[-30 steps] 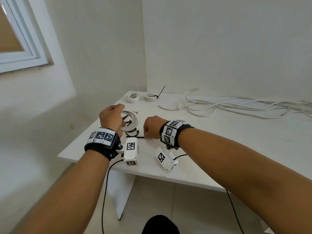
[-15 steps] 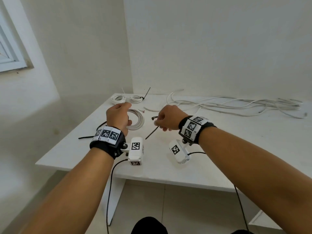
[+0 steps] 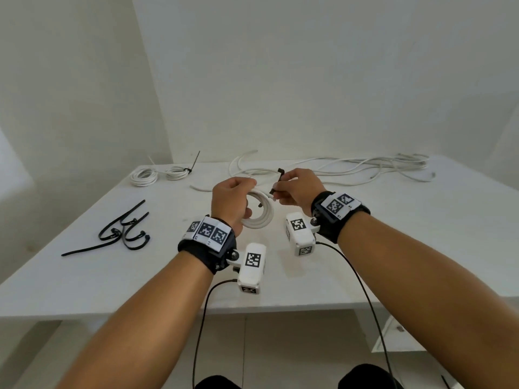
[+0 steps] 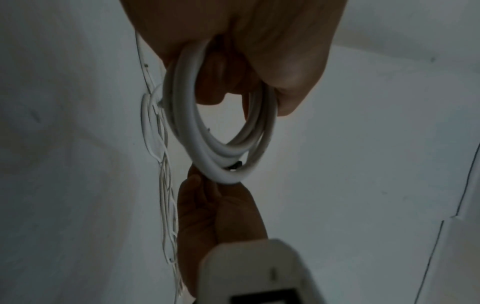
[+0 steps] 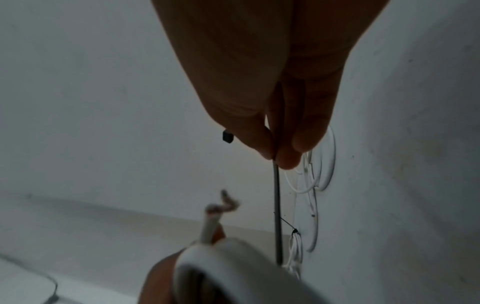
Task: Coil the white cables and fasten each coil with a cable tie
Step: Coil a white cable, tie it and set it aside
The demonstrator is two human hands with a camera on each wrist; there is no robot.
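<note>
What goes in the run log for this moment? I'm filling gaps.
left hand: grips white cable coil | right hand: pinches black cable tie | tie: not yet around coil | stage: fastening

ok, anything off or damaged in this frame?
One oddity: the coil in the left hand has a cable end with bare twisted wire sticking out. The right hand pinches a black cable tie; nothing spilled.
</note>
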